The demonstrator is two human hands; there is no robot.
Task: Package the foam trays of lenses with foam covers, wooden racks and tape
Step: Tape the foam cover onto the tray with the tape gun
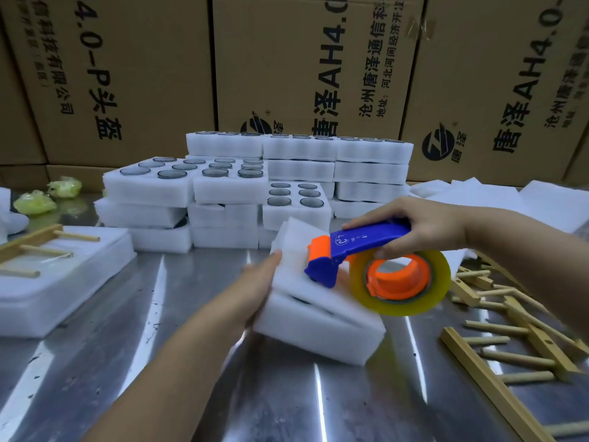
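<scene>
A white foam package [314,317], two foam blocks stacked with a dark gap between them, sits tilted on the steel table [178,371] at the centre. My left hand [259,287] grips its left side. My right hand [424,224] holds a blue and orange tape dispenser [360,250] by its handle, with the dispenser's nose pressed on the package's top. Its roll of clear yellowish tape [403,283] hangs over the package's right edge.
Stacks of foam trays of lenses [229,183] stand behind. Wooden racks [510,355] lie at the right. A wrapped package with a wooden rack [41,250] lies at the left. Foam covers [497,199] and cardboard boxes [302,65] fill the back.
</scene>
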